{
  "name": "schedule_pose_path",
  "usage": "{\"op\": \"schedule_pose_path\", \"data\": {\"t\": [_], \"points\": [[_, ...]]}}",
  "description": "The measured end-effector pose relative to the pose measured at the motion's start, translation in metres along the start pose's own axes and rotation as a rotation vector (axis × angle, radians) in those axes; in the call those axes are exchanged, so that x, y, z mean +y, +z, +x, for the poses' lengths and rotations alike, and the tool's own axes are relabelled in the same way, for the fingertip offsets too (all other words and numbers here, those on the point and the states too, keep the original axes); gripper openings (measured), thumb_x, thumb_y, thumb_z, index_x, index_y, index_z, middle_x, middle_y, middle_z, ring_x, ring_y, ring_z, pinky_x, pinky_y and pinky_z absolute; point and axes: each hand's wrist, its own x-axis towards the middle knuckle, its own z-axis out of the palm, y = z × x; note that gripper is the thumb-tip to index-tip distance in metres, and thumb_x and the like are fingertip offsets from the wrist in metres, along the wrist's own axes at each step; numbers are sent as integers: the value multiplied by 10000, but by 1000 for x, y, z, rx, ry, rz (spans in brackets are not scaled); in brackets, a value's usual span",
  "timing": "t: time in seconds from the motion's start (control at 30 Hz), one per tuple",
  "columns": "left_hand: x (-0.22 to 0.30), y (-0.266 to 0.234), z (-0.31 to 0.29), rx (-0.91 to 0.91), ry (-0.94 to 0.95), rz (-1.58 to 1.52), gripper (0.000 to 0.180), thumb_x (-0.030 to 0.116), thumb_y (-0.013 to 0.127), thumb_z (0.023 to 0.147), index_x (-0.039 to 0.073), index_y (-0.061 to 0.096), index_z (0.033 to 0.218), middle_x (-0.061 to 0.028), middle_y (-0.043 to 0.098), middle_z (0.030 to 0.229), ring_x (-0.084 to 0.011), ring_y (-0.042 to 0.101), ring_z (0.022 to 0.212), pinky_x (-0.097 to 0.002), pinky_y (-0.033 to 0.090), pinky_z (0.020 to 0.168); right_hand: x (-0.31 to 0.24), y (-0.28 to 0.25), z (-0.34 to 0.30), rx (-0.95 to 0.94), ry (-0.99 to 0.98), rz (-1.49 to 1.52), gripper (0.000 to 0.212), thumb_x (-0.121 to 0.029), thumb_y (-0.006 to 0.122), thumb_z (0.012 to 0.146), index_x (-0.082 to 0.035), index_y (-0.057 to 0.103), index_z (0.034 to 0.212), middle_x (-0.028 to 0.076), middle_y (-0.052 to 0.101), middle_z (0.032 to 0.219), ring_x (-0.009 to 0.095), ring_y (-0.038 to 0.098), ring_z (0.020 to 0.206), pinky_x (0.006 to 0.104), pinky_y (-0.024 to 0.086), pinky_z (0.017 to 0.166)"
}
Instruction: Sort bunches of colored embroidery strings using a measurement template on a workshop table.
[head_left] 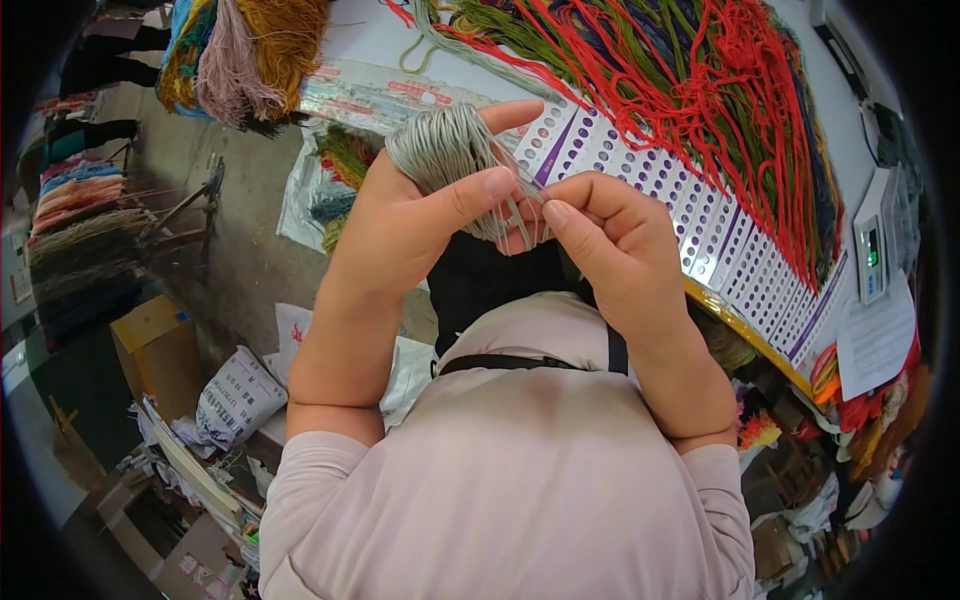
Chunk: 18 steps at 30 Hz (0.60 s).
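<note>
A hank of pale grey-green thread [440, 148] is wound in many loops around the fingers of my left hand [393, 228]. The index finger of that hand sticks out past the loops, and its thumb lies against the strands. Close beside it, my right hand [625, 245] pinches grey-green strands between thumb and forefinger, at the right edge of the hank. Its other fingers are curled in. Both hands are raised in front of my body, near the table edge. Loops hide most of my left fingers.
Red and olive thread bundles [720, 110] cover the table over a dotted colour chart [640, 165]. A digital scale [875, 235] stands at the right. Mustard and pink hanks [240, 60] hang at the upper left. A cardboard box [155, 345] and a white sack [238, 395] are on the left.
</note>
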Motion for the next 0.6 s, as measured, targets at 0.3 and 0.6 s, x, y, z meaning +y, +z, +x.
{"op": "schedule_pose_path", "data": {"t": [0.3, 0.6], "points": [[1, -13, 2, -55, -27, -3, 503, 50, 604, 859, -75, 428, 1314, -60, 647, 857, -119, 612, 749, -259, 500, 694, 1, 0, 4, -8, 25, 9, 132, -42, 502, 927, 66, 571, 960, 91, 663, 880, 104, 621, 807, 224, 488, 735], [0, -10, 2, -79, -20, -98, 505, 47, 595, 831, -97, 445, 1291, -93, 603, 786, -179, 610, 688, -279, 501, 573, 0, 3, 5, -7, 28, 38, 116, -25, 540, 897, 61, 573, 969, 93, 666, 884, 93, 617, 788, 208, 475, 705]]}}
